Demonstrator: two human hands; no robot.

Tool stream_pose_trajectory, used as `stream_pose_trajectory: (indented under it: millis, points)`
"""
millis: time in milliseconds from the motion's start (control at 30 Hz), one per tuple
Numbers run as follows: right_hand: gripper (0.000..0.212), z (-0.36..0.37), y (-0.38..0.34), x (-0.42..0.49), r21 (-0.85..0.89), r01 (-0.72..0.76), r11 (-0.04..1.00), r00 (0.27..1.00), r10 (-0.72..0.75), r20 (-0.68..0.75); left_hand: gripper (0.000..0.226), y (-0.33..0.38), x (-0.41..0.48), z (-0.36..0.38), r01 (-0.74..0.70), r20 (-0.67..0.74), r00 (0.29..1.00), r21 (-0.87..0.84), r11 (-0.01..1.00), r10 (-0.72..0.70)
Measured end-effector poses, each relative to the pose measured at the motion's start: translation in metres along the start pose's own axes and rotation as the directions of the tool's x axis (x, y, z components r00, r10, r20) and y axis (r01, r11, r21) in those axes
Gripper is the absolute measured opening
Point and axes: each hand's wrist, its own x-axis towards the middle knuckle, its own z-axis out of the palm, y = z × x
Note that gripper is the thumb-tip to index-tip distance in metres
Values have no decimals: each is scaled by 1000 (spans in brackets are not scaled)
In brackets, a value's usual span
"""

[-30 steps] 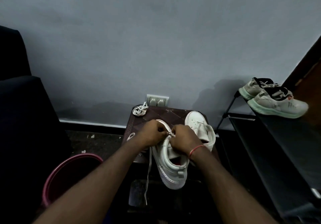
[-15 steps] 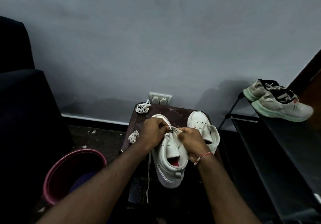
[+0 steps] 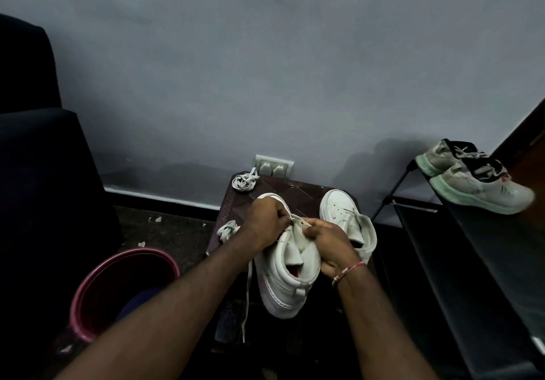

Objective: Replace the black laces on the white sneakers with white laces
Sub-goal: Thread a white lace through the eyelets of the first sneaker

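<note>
Sitting low on the left, a round pink bucket (image 3: 118, 279) has a dark inside with something bluish at the bottom; what it is cannot be told. On the right, a black shoe rack (image 3: 472, 247) carries a worn pair of grey shoes (image 3: 472, 180) with pale green soles and dark tongues on its top shelf.

Both hands meet over the eyelets of a white sneaker (image 3: 287, 279), which lies heel toward the person, its heel past the near edge of a small dark table (image 3: 280, 188). The left hand (image 3: 265, 222) is curled tight, its fingertips pinching a white lace (image 3: 247, 300) at the eyelets; the flat loose end hangs straight down beside the sneaker. The right hand (image 3: 327, 244) wraps its fingers round the sneaker's right side, thumb pressed on the eyelet flap. A thin red thread bracelet (image 3: 349, 270) circles that wrist.

The sneaker looks smooth and leathery, with a thick sole and a red lining inside. A second sneaker (image 3: 342, 211) lies just beside it on the table, unlaced, tongue slack. The table top shows a diamond pattern. Two coiled laces rest on it: one bundle (image 3: 244, 181) at the far left corner, another bundle (image 3: 227, 230) at the left edge. A white wall socket (image 3: 273, 167) sits behind the table.
</note>
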Motion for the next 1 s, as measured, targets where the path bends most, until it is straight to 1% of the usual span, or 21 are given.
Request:
stream_pose_trajectory:
  millis: [100, 200, 300, 400, 567, 633, 767, 867, 933, 1000]
  points:
    - [28, 1, 1, -1, 15, 9, 1000, 1000, -9, 1, 10, 4, 1, 1, -5, 15, 1000, 30, 1000, 4]
    - [28, 3, 2, -2, -10, 27, 1000, 1000, -28, -11, 12, 5, 3, 2, -8, 22, 1000, 72, 997, 6]
    - [29, 5, 2, 0, -46, 33, 998, 999, -34, -13, 13, 4, 5, 4, -56, 35, 998, 118, 991, 53]
    - [30, 5, 2, 1, -63, 30, 998, 1000, -31, -5, 10, -2, 8, 5, -117, 68, 992, 111, 987, 110]
    - [30, 10, 3, 4, -99, 41, 994, 999, -43, -22, 6, -11, 12, 4, -100, 107, 990, 108, 989, 88]
    - [28, 12, 4, 5, -154, 55, 986, 997, -62, -45, 3, -10, 14, 3, -116, 136, 986, 125, 985, 99]
    - [29, 15, 5, 6, -321, 114, 940, 988, -140, -61, 10, -6, 15, -1, -99, 165, 984, 179, 979, 69]
    - [29, 15, 3, 6, -408, 140, 902, 983, -175, -48, 13, -8, 15, 1, -19, 152, 988, 91, 996, 5]
    - [26, 16, 4, 7, -494, 175, 852, 977, -213, -22, 16, -9, 14, 4, 28, 129, 991, 58, 998, -35]
    - [22, 17, 5, 9, -591, 220, 776, 964, -266, 9, 10, -8, 13, 6, 43, 105, 993, 56, 998, -48]
